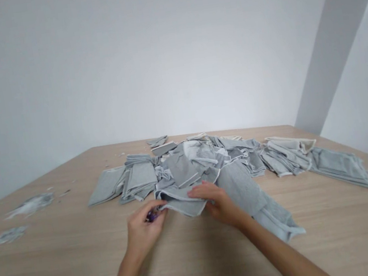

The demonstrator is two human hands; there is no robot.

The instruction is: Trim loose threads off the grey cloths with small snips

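Note:
A grey cloth (188, 207) with pale edging is stretched between my two hands above the near side of the table. My left hand (145, 227) pinches its left corner between thumb and fingers. A small dark and purple object (153, 215) shows inside that same hand; its kind is too blurred to tell. On the right, my right hand (216, 200) grips the cloth's other side, fingers on top and thumb below. Just behind lies a loose heap of grey cloths (183, 168). Several more grey cloths (247, 188) trail from the heap toward the front right, beside my right wrist.
Flatter stacks of grey cloth lie left of the heap (141, 176) and at the far right (338, 165). Whitish-grey scraps (33, 205) are scattered on the wooden table's (68, 266) left side. A pale wall (173, 66) rises behind the table.

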